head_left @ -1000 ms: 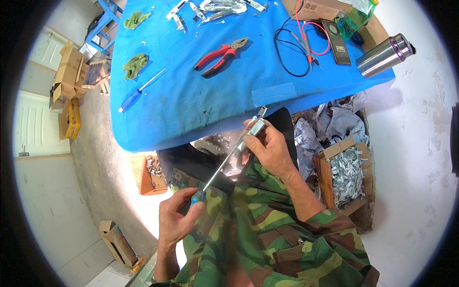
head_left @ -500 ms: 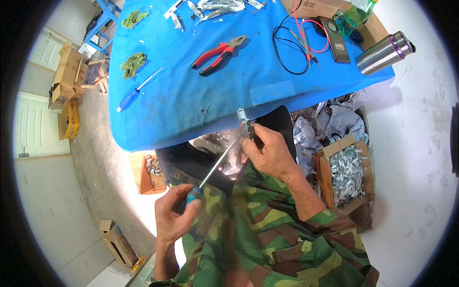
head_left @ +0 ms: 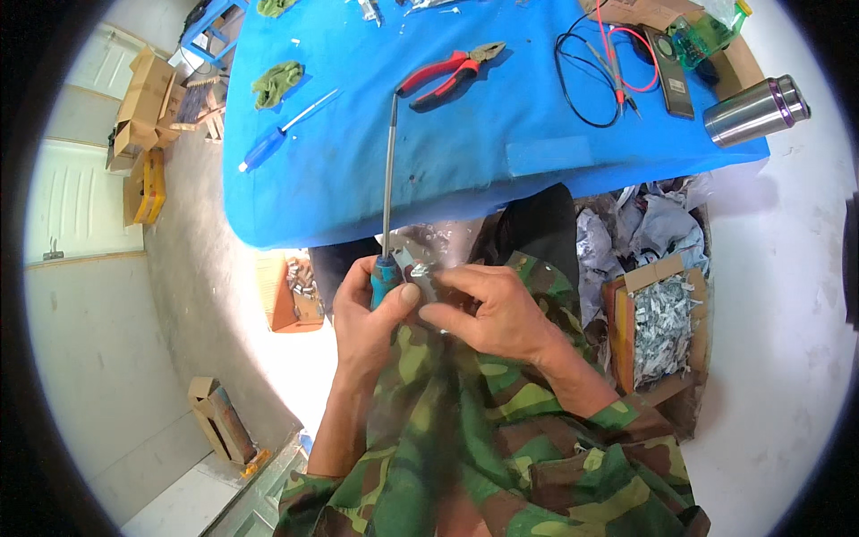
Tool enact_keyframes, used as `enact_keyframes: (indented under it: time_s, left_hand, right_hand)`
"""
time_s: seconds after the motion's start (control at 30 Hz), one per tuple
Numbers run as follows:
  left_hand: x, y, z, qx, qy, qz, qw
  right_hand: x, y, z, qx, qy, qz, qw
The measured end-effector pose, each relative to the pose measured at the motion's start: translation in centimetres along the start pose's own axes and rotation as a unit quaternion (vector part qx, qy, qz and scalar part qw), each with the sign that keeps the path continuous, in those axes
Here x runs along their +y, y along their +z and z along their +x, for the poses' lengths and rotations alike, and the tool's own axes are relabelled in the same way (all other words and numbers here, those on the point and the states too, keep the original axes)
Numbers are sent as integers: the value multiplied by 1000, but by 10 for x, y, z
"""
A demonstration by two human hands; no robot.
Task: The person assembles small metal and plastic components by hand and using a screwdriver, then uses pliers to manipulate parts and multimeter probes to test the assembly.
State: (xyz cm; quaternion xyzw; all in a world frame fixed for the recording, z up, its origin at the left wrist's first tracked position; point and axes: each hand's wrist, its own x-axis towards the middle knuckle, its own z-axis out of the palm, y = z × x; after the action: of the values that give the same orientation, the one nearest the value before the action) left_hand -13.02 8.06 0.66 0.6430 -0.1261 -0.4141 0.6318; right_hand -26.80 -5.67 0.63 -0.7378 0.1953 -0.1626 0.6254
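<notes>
My left hand [head_left: 358,331] is closed round the teal handle of a screwdriver [head_left: 390,179]. Its long shaft points away from me over the table's near edge, the tip appearing beside the pliers. Just right of the handle, my right hand [head_left: 497,313] pinches a small silvery metal piece [head_left: 420,276] above my lap. My left thumb reaches up to that piece; whether it presses on it I cannot tell. Red-handled pliers [head_left: 447,75] lie on the blue-covered table [head_left: 331,201]. A second screwdriver [head_left: 268,148], blue-handled, rests at the table's left.
Crumpled green cloth [head_left: 278,83] lies at the table's left. Red and black test leads [head_left: 617,85], a dark handheld device [head_left: 673,80] and a steel flask [head_left: 756,112] occupy the right. Below stand a carton of metal scraps [head_left: 664,331] and one of small cylinders [head_left: 302,279].
My hands have come together. The screwdriver has swung from slanting toward the held piece to pointing away from me. My right hand has drawn the piece closer. The view has shifted slightly.
</notes>
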Motion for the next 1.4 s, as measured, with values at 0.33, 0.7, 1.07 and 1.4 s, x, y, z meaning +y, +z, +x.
enact_keyframes:
  time_s: [0.33,0.7,1.07,1.4]
  left_hand:
    - [-10,-7,0,-6,-6,-38,999]
    - [-8,-6,0,32,-16,-40,999]
    - [-13,-11,-1,13,-20,-39,999]
    - [-7,-9,0,14,-13,-33,999]
  right_hand:
    - [3,3,2,-41,23,-13,999]
    - [8,10,-1,-21,81,62,995]
    - [11,6,-2,-56,106,88,989]
    - [12,7,-2,-48,102,82,990]
